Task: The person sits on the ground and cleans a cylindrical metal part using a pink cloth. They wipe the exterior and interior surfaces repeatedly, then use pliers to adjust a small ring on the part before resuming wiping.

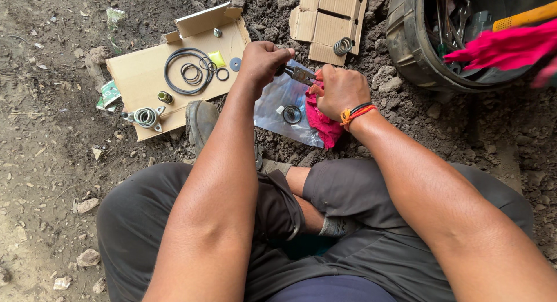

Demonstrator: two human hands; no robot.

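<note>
Cardboard sheet (139,76): lies flat on the dirt at left, one flap raised at its far edge.
Rings (188,71): black O-rings of several sizes lie on the sheet, small ones inside and beside the big one; a yellow piece (216,59) and a blue washer (235,64) lie just right of them.
Spring part (145,117): metal, coiled, at the sheet's near edge, with a small cylinder (165,97) just beyond it.
Shoe (201,123): the person's own, on the ground by the sheet's near right corner.
Left hand (262,62): closed, fingers curled around something small at the pliers' nose; what it is cannot be made out.
Pliers (300,75): between the two hands, above the plastic bag, nose pointing toward the left hand.
Plastic bag (277,107): clear, flat on the dirt below the hands, a round metal part (291,114) lying on it.
Right hand (339,91): closed on the pliers' orange-red handles; bands on the wrist.
Rag (324,125): pink, lying under the right hand on the bag's right edge.
Second cardboard (328,17): beyond the hands, a spring (343,45) on its near edge.
Tub (415,44): black, at far right, holding tools and a pink cloth (505,46).
</note>
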